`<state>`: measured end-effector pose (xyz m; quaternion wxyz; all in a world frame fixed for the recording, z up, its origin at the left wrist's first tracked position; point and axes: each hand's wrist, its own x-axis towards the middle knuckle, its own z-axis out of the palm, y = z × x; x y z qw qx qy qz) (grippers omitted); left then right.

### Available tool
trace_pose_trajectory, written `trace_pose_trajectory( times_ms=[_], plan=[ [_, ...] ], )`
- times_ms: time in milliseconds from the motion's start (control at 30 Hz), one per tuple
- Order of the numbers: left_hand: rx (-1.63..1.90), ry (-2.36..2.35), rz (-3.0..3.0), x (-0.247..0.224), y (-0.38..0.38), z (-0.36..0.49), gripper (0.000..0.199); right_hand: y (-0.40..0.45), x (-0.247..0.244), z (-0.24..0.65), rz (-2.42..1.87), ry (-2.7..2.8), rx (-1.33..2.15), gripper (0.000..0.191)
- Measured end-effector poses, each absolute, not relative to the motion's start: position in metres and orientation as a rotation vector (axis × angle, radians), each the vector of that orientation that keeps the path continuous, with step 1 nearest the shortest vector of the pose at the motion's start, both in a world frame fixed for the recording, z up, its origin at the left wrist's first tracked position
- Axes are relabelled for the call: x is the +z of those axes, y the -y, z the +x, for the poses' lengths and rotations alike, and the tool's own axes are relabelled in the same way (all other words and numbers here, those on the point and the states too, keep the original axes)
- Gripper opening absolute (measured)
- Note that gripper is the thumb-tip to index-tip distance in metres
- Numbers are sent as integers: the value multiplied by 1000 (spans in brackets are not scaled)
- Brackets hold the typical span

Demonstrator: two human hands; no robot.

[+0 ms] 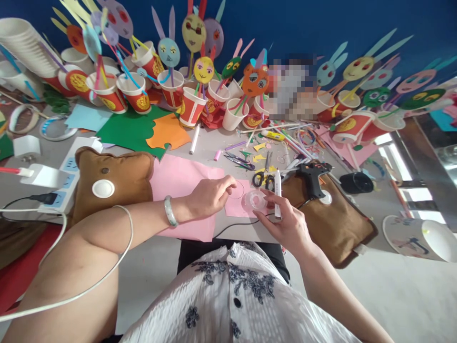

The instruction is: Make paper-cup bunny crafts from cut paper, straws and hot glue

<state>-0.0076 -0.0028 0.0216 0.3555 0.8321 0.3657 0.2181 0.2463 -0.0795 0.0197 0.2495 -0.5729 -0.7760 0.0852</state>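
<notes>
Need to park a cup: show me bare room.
The large pink sheet is bare between the left brown pouch and the left hand. A narrow tabletop strip, crossed by the black cable, borders the small pink sheet. Crowded: scissors, scraps, glue gun; cups behind.

Bare left hand (pixel 209 196): loosely curled | bare left forearm (pixel 148 221): angled rightward | bare right hand (pixel 288 223): half-curled, pinching

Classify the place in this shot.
Likely a craft workspace, maybe a classroom: paper faces stand in red-and-white cups, scissors lie among paper scraps, and there's a glue gun.
</notes>
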Motion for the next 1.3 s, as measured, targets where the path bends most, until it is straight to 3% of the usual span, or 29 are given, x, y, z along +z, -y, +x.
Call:
trace_pose_trajectory(
  times_ms=[1100, 1300],
  plan=[
    [696, -971, 1968, 17, 0, -5, 22, 74, 19, 216, -1405, 2213, 328, 27],
    [630, -875, 2262, 18, 2, -7, 21, 70, 24, 241, -1539, 2136, 235, 36]
  ],
)
